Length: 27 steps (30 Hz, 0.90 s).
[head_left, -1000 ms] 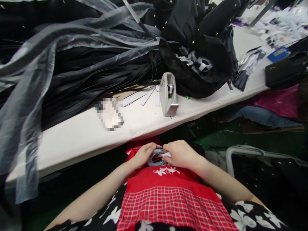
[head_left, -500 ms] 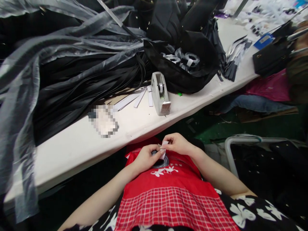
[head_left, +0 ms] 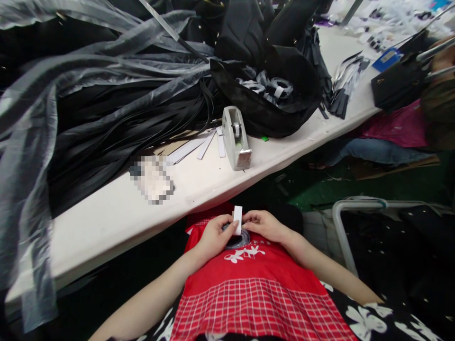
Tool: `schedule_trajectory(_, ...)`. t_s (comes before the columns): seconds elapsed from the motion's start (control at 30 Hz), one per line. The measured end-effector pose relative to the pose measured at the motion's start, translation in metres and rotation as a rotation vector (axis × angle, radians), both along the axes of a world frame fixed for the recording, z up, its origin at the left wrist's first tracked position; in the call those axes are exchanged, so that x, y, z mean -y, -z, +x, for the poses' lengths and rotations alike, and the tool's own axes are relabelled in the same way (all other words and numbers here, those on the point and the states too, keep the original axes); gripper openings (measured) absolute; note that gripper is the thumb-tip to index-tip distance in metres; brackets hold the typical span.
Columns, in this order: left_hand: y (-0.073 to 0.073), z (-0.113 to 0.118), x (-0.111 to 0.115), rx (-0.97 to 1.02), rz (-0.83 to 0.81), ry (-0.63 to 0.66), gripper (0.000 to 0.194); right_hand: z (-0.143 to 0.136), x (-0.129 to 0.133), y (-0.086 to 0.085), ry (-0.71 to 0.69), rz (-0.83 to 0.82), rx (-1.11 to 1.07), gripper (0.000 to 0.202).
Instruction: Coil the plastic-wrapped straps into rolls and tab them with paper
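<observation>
Close to the red apron, my left hand (head_left: 217, 232) pinches a white paper strip (head_left: 238, 219), thumb on its front. The strip stands upright against a dark coil (head_left: 239, 243) wrapped in clear plastic, which hangs just below the fingers. Whether the strip is looped around the coil cannot be made out. To the right, my right hand (head_left: 265, 225) has its fingers curled and drawn together at the strip's right edge. Anything between those fingertips is hidden.
On the white table (head_left: 149, 222) stands a grey tape dispenser (head_left: 235, 142), beside loose white strips (head_left: 192, 147). Behind it, a black bag (head_left: 263, 113) holds several wrapped coils. Long black straps (head_left: 117, 128) cover the left. A white-framed cart (head_left: 341, 232) stands at right, near another person.
The white strip now stands straighter, with its face toward me in the left fingers. My right hand has dropped slightly and moved off the strip's top.
</observation>
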State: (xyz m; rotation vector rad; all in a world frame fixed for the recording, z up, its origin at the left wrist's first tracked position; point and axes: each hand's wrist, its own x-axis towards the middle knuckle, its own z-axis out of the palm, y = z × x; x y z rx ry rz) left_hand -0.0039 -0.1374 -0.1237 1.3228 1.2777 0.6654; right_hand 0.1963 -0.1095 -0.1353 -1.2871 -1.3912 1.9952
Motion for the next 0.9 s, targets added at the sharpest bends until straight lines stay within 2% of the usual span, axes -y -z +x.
schedule_trajectory(0.2,-0.001,0.000,0.002,0.023,0.025,0.017,0.030,-0.009,-0.008,0.010,0.089,-0.281,0.016,0.050)
schedule_trajectory(0.3,-0.005,0.000,0.001,0.008,0.138,0.028,0.027,-0.023,-0.011,0.011,0.122,-0.172,0.038,0.036)
schedule_trajectory(0.37,-0.007,-0.001,0.001,-0.038,0.203,-0.014,0.027,-0.029,-0.011,0.007,0.150,-0.059,0.041,0.028)
schedule_trajectory(0.47,-0.007,-0.001,-0.001,-0.096,0.201,-0.055,0.028,-0.033,-0.013,0.000,0.175,0.062,0.060,0.024)
schedule_trajectory(0.53,-0.006,0.000,-0.002,-0.078,0.137,-0.018,0.027,-0.033,-0.015,-0.003,0.227,0.046,0.077,0.025)
schedule_trajectory(0.63,-0.006,0.004,-0.003,-0.023,0.050,0.014,0.023,-0.029,-0.017,-0.006,0.280,-0.090,0.056,0.030)
schedule_trajectory(0.77,-0.012,0.010,-0.001,-0.070,0.136,-0.028,0.018,-0.016,-0.015,-0.019,0.269,-0.201,-0.065,0.031)
schedule_trajectory(0.9,-0.019,0.013,0.000,-0.070,0.194,-0.039,0.010,-0.007,-0.012,-0.034,0.208,-0.133,-0.042,0.030)
